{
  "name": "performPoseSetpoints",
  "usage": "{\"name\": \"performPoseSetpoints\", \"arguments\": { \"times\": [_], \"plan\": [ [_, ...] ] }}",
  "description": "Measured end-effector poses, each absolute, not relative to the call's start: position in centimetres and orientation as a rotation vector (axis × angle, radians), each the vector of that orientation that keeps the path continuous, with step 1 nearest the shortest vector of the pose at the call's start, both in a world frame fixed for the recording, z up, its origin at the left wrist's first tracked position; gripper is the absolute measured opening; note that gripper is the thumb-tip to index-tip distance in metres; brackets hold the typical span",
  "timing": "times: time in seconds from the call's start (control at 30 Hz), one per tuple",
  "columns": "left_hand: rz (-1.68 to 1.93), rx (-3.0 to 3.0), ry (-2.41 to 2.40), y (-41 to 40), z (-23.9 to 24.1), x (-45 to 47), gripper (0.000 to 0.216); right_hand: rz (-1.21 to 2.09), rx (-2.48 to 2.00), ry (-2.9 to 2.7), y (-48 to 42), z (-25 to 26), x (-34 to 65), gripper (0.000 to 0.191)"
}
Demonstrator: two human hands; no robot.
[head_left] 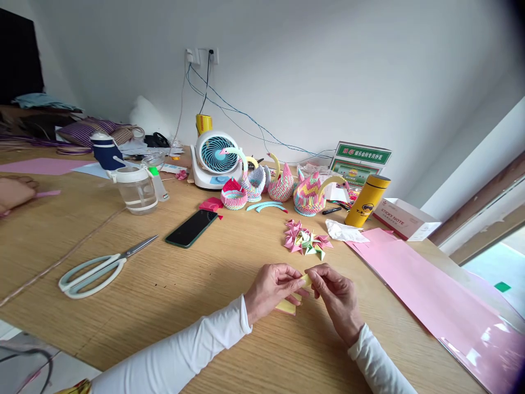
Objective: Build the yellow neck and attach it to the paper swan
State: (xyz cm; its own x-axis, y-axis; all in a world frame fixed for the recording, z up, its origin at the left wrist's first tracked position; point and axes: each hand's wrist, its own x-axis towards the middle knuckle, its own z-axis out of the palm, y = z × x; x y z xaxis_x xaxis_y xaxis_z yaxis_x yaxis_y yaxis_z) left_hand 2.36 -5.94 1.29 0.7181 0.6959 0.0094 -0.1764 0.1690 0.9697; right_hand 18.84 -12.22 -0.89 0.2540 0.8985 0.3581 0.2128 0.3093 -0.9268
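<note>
A small yellow paper piece [307,280] is pinched between my two hands above the table. My left hand [275,290] grips it from the left, thumb over the fingers. On the other side, my right hand [335,298] pinches its edge with thumb and fingertips. Below the left fingers lies a yellow paper slip [286,307], partly covered by that hand. Just beyond my hands sits a pile of folded pink, yellow and green paper pieces [305,239].
Scissors [102,271], a phone [191,228] and a water jug [135,190] occupy the left. Folded-paper swans [309,194] stand near a fan [217,158]. Pink sheets [435,295] cover the right side. Another person's hand [16,192] shows at the left edge.
</note>
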Motion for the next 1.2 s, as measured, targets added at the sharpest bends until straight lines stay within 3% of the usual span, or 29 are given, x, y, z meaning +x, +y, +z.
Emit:
{"name": "performPoseSetpoints", "arguments": {
  "times": [0.27,0.57,0.97,1.2],
  "plan": [
    [0.73,1.264,0.587,-5.73,0.96,2.49,0.05,0.65,-1.218,-1.294,-12.13,-0.64,18.79,0.028],
    [0.782,1.18,0.59,-5.49,1.41,2.35,0.047,0.687,-1.16,-1.239,-11.92,-0.63,18.54,0.024],
    [0.834,1.336,0.609,-5.62,1.6,2.21,0.032,0.693,-1.217,-1.276,-12.22,-0.5,18.77,0.028],
    [0.743,1.336,0.595,-5.68,1.9,2.18,0.042,0.588,-1.237,-1.318,-12.32,-0.67,18.7,0.028]
  ]
}}
